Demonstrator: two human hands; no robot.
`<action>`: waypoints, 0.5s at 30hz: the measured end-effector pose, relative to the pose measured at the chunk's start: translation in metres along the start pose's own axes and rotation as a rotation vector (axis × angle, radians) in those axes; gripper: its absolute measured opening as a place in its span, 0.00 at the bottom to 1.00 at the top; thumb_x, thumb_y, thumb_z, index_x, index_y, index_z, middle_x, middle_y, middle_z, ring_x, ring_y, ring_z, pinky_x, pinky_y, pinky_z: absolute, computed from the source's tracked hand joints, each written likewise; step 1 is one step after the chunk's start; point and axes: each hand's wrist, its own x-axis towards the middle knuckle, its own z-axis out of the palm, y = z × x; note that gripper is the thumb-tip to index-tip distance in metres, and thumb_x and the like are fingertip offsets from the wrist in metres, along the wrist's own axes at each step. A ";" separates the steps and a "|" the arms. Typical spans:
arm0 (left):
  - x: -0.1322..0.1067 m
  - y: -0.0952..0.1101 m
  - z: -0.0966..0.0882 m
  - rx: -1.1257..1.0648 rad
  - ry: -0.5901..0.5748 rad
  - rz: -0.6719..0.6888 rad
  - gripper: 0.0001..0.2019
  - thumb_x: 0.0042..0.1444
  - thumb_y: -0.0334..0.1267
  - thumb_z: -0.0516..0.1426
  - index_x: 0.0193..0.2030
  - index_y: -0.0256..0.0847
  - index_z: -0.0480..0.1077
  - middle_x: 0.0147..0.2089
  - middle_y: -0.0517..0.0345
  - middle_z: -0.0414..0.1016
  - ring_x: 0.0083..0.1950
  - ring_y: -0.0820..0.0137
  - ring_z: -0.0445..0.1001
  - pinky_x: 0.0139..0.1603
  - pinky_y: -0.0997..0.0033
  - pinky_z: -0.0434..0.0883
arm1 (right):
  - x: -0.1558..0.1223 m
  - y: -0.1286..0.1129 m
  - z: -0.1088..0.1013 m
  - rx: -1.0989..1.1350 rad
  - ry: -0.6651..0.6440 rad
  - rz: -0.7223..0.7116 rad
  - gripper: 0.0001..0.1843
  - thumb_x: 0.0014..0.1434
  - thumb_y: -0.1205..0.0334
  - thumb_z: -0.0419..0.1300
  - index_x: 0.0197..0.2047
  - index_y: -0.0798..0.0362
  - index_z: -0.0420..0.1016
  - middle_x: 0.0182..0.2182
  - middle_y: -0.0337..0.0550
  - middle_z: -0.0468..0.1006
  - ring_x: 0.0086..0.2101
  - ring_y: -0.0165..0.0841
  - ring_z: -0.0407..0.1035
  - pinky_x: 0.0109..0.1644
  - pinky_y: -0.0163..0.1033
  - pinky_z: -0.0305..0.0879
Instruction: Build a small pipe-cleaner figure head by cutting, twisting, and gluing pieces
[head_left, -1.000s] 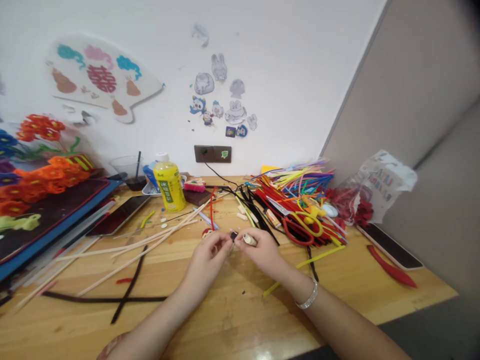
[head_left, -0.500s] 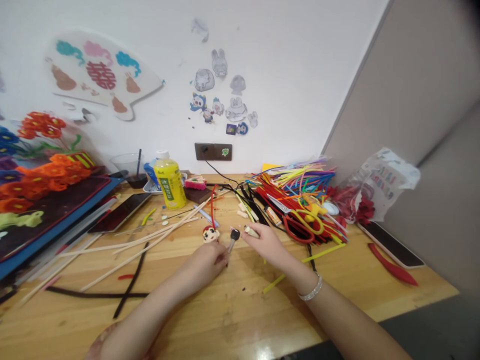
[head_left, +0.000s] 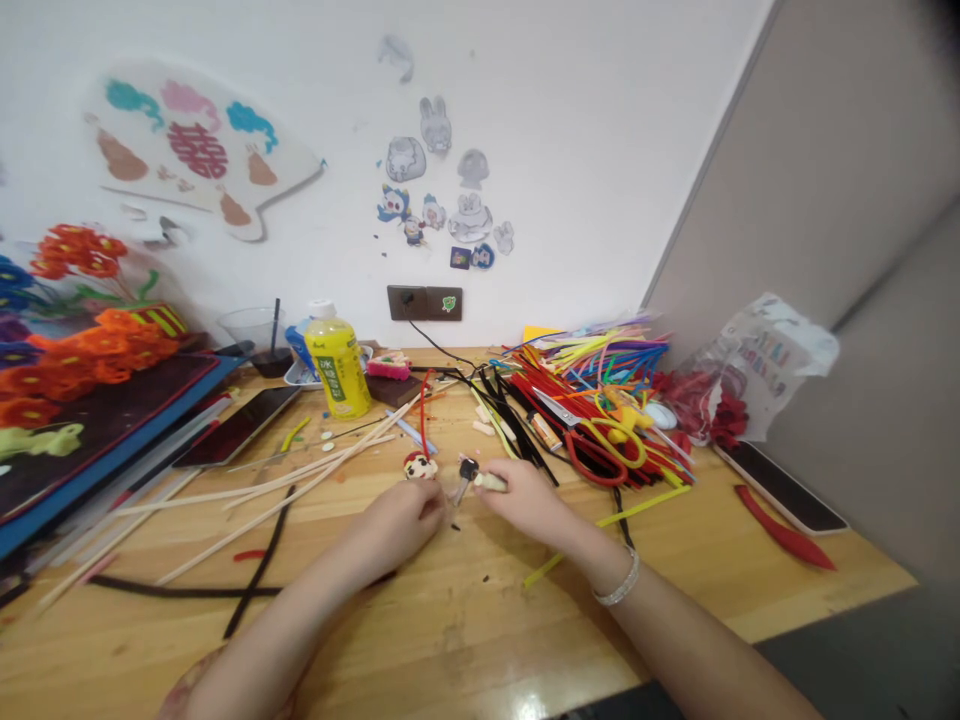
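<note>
Two curled hands: left hand (head_left: 397, 522) grip unclear, right hand (head_left: 526, 502) pinching a cream piece (head_left: 490, 482).

Craft workspace, as I view it from the head camera. A wooden desk (head_left: 465, 640) stands against a white wall (head_left: 585, 150) and a grey partition (head_left: 840, 170). Heaped pipe cleaners (head_left: 592, 400) and loose sticks (head_left: 285, 500) cover the desk; orange and blue pipe-cleaner flowers (head_left: 97, 350) lie on a board (head_left: 127, 410) at left. Cartoon stickers (head_left: 471, 218) and a fan-shaped plaque (head_left: 199, 150) decorate the wall above a socket panel (head_left: 424, 303). I cannot tell whether this is a home or a studio.
</note>
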 end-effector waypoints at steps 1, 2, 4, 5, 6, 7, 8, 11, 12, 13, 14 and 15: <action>0.000 -0.001 -0.006 0.002 0.018 -0.018 0.10 0.51 0.35 0.47 0.24 0.41 0.66 0.23 0.59 0.69 0.26 0.68 0.67 0.27 0.73 0.59 | -0.001 0.001 0.003 -0.024 -0.028 -0.006 0.06 0.50 0.64 0.57 0.29 0.53 0.76 0.24 0.37 0.75 0.26 0.30 0.65 0.28 0.31 0.54; 0.001 -0.003 -0.013 0.004 0.058 -0.045 0.10 0.52 0.37 0.47 0.24 0.41 0.66 0.23 0.59 0.70 0.27 0.67 0.68 0.27 0.72 0.60 | -0.002 0.001 0.007 -0.039 -0.056 -0.013 0.07 0.49 0.64 0.58 0.31 0.52 0.77 0.26 0.38 0.76 0.27 0.31 0.67 0.29 0.31 0.55; 0.002 -0.008 -0.024 0.031 0.163 -0.137 0.11 0.53 0.40 0.47 0.28 0.41 0.67 0.25 0.57 0.72 0.28 0.65 0.70 0.29 0.71 0.62 | -0.005 -0.001 0.013 -0.067 -0.104 -0.030 0.09 0.48 0.64 0.59 0.34 0.49 0.78 0.29 0.38 0.79 0.30 0.33 0.70 0.30 0.32 0.56; 0.003 -0.011 -0.028 0.052 0.220 -0.172 0.11 0.53 0.41 0.47 0.31 0.40 0.68 0.27 0.55 0.73 0.29 0.64 0.71 0.30 0.69 0.63 | -0.006 -0.003 0.015 -0.085 -0.120 -0.039 0.09 0.48 0.63 0.60 0.35 0.47 0.78 0.30 0.38 0.79 0.30 0.33 0.71 0.30 0.32 0.57; 0.004 -0.015 -0.030 0.077 0.268 -0.193 0.12 0.52 0.42 0.49 0.35 0.39 0.69 0.30 0.52 0.74 0.32 0.62 0.72 0.33 0.68 0.65 | -0.007 -0.005 0.016 -0.108 -0.128 -0.049 0.10 0.48 0.63 0.60 0.35 0.46 0.78 0.31 0.38 0.80 0.31 0.34 0.71 0.31 0.32 0.57; 0.005 -0.018 -0.030 0.099 0.303 -0.195 0.14 0.51 0.43 0.51 0.39 0.38 0.69 0.34 0.50 0.75 0.36 0.60 0.73 0.36 0.66 0.66 | -0.008 -0.007 0.017 -0.135 -0.129 -0.056 0.10 0.47 0.63 0.61 0.35 0.45 0.78 0.32 0.38 0.80 0.32 0.34 0.72 0.31 0.32 0.57; 0.006 -0.020 -0.029 0.111 0.319 -0.182 0.16 0.49 0.45 0.53 0.41 0.38 0.69 0.37 0.47 0.75 0.40 0.58 0.73 0.39 0.65 0.66 | -0.009 -0.010 0.017 -0.164 -0.128 -0.062 0.10 0.47 0.64 0.61 0.34 0.44 0.79 0.32 0.38 0.80 0.32 0.35 0.72 0.31 0.33 0.57; 0.008 -0.026 -0.019 0.079 0.298 -0.119 0.17 0.46 0.46 0.56 0.41 0.39 0.70 0.41 0.48 0.75 0.45 0.58 0.71 0.44 0.65 0.65 | -0.009 -0.013 0.017 -0.234 -0.128 -0.074 0.08 0.47 0.65 0.61 0.32 0.45 0.79 0.30 0.39 0.80 0.31 0.35 0.72 0.29 0.33 0.54; 0.009 -0.027 -0.016 0.057 0.289 -0.105 0.16 0.46 0.45 0.56 0.40 0.40 0.70 0.41 0.49 0.75 0.44 0.59 0.72 0.44 0.66 0.65 | -0.009 -0.014 0.016 -0.251 -0.132 -0.078 0.07 0.47 0.65 0.61 0.31 0.46 0.79 0.29 0.39 0.80 0.30 0.35 0.72 0.28 0.33 0.54; 0.009 -0.027 -0.013 0.035 0.287 -0.097 0.15 0.46 0.44 0.56 0.39 0.40 0.70 0.40 0.50 0.75 0.43 0.60 0.72 0.43 0.66 0.66 | -0.009 -0.013 0.016 -0.261 -0.135 -0.082 0.07 0.48 0.65 0.60 0.31 0.47 0.79 0.29 0.40 0.80 0.30 0.35 0.71 0.28 0.33 0.53; 0.010 -0.027 -0.011 0.014 0.292 -0.093 0.14 0.46 0.43 0.56 0.39 0.40 0.70 0.39 0.50 0.74 0.42 0.60 0.72 0.43 0.66 0.66 | -0.009 -0.013 0.017 -0.265 -0.138 -0.084 0.07 0.48 0.65 0.60 0.31 0.47 0.79 0.28 0.40 0.80 0.29 0.35 0.71 0.28 0.33 0.53; 0.010 -0.026 -0.010 -0.005 0.302 -0.089 0.13 0.46 0.43 0.56 0.38 0.39 0.70 0.38 0.50 0.74 0.41 0.61 0.72 0.42 0.66 0.66 | -0.009 -0.012 0.017 -0.261 -0.138 -0.083 0.07 0.48 0.65 0.60 0.31 0.47 0.79 0.28 0.40 0.80 0.29 0.35 0.71 0.28 0.33 0.53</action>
